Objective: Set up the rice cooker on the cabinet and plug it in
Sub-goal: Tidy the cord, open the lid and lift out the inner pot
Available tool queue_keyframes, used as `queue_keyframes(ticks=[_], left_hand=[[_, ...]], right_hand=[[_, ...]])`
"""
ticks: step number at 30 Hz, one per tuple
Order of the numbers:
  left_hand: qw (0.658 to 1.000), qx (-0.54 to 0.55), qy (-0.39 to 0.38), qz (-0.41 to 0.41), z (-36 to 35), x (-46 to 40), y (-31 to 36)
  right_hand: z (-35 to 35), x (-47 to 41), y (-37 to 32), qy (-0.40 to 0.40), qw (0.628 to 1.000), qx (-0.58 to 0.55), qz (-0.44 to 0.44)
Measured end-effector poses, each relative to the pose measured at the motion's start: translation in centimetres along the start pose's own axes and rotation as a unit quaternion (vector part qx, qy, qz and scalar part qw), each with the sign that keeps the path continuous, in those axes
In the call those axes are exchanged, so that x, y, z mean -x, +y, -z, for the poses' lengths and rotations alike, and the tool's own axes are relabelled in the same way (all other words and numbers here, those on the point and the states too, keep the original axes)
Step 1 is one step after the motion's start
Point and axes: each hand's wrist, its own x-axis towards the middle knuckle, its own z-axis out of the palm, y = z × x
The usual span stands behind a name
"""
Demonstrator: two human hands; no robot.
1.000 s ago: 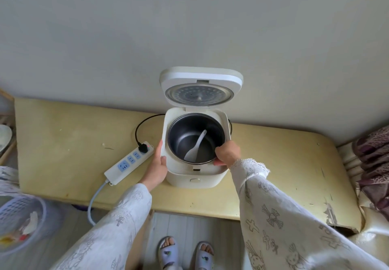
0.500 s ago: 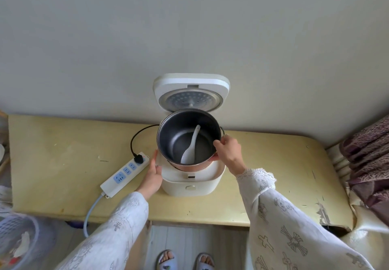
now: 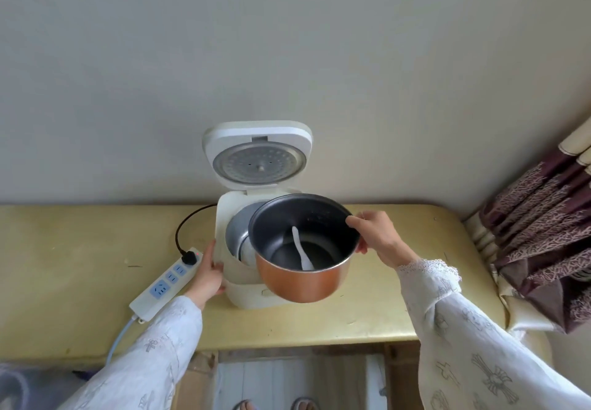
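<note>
The white rice cooker [image 3: 243, 291] stands on the yellow cabinet top [image 3: 70, 269] against the wall, its lid [image 3: 257, 160] hinged up. My right hand [image 3: 377, 237] grips the rim of the copper-sided inner pot [image 3: 300, 281], held in the air in front of and to the right of the cooker body. A white rice paddle [image 3: 302, 251] lies inside the pot. My left hand [image 3: 208, 270] presses flat against the cooker's left side. The cooker's black cord [image 3: 180, 234] runs to a plug [image 3: 189, 258] seated in the white power strip [image 3: 166, 283].
The power strip's pale cable [image 3: 120, 339] drops over the cabinet's front edge at the left. A patterned curtain [image 3: 543, 234] hangs at the right end of the cabinet. My slippered feet [image 3: 275, 405] show on the floor below.
My right hand has lifted the inner pot out of the cooker and brought it up and to the right. My left hand stays on the cooker's side.
</note>
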Motion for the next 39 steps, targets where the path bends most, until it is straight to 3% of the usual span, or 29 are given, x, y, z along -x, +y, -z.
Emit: queue_keyframes(ticks=[4, 10, 20, 32, 35, 39], left_hand=[[0.998, -0.051, 0.019, -0.023, 0.1, -0.5, 0.0], [0.993, -0.093, 0.056, -0.052, -0.6, -0.3, 0.0], [0.991, -0.103, 0.067, -0.048, -0.2, -1.2, -0.3], [0.985, -0.141, 0.090, -0.049, 0.7, -2.1, -0.5], [0.986, -0.136, 0.082, -0.058, 0.8, -1.9, -0.3], [0.967, -0.134, 0.174, -0.131, 0.4, -1.7, 3.0]], right_hand=[[2.3, -0.7, 1.5, 0.076, 0.991, -0.092, -0.059], [4.0, -2.2, 4.9, 0.216, 0.944, -0.211, -0.135], [-0.8, -3.2, 11.7, 0.143, 0.898, -0.326, -0.261], [-2.7, -3.9, 14.9, 0.103, 0.899, -0.290, -0.311], [-2.4, -4.1, 14.0, 0.147, 0.902, -0.239, -0.329], [-1.5, -4.5, 11.2, 0.242, 0.923, -0.103, -0.281]])
